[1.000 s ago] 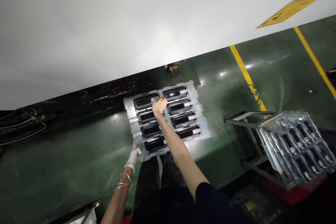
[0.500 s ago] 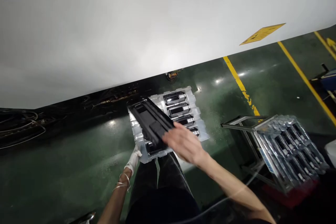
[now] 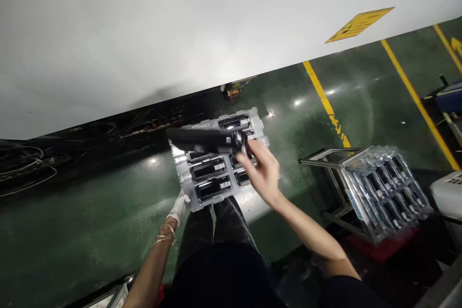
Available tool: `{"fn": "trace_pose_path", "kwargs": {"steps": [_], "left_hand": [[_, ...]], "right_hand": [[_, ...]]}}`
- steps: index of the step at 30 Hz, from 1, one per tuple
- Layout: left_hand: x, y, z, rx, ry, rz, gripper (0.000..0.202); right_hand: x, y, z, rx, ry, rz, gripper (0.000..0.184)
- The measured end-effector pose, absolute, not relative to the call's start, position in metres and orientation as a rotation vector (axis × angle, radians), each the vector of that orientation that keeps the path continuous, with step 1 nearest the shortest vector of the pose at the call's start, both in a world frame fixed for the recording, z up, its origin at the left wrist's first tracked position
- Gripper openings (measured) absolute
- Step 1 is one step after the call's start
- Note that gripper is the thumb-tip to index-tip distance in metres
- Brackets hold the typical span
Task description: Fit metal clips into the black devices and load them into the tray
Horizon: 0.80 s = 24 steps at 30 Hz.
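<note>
My right hand [image 3: 262,171] pinches one end of a long black cartridge [image 3: 205,137], which lies crosswise, pointing left over the clear plastic tray [image 3: 179,163]. My gloved left hand [image 3: 178,208] sits beside the tray, its fingers hidden.

Worn items: crumpled white fabric glove [image 3: 178,209] on the left hand [image 3: 177,207]; thin silver wire bangles [image 3: 164,237] on the left wrist; short-sleeved black cloth top [image 3: 342,292]; slim black trousers [image 3: 231,221]. Right hand [image 3: 263,173] ungloved.

Nothing legible: yellow sign [image 3: 359,25] and white labels [image 3: 218,167] on black cartridges [image 3: 204,172] too small.
</note>
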<state>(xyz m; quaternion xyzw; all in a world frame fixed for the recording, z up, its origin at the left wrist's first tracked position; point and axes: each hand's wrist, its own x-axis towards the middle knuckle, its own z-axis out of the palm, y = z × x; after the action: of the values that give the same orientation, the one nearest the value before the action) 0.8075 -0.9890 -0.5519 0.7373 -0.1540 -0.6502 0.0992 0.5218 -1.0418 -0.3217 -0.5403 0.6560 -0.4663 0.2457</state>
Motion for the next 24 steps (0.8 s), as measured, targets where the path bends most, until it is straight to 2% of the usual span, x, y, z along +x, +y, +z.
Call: {"fn": "trace_pose_path", "kwargs": {"steps": [1,3,6,10,17,24], "left_hand": [[0.808,-0.99,-0.557,2.181,-0.458,-1.91,0.026],[0.81,-0.989,-0.564,2.192,-0.453,-1.893,0.023],[0.813,-0.983,-0.572,2.225,-0.438,-1.883,0.024],[0.816,-0.976,-0.579,2.248,-0.432,-1.876,0.021],[0.816,-0.974,-0.586,2.195,-0.408,-1.869,0.016],[0.811,-0.978,-0.572,2.137,-0.446,-1.895,0.024]], "right_hand": [[0.518,-1.065,-0.35,-1.1,1.862,-1.219,0.04],[0.51,-1.105,-0.407,-0.885,1.918,-1.122,0.042],[0.497,-1.136,-0.481,-0.737,1.962,-1.013,0.038],[0.494,-1.144,-0.54,-0.718,1.982,-0.902,0.034],[0.527,-1.166,-0.578,-0.945,1.998,-0.691,0.029],[0.557,-1.104,-0.565,-1.061,2.203,-0.573,0.033]]}}
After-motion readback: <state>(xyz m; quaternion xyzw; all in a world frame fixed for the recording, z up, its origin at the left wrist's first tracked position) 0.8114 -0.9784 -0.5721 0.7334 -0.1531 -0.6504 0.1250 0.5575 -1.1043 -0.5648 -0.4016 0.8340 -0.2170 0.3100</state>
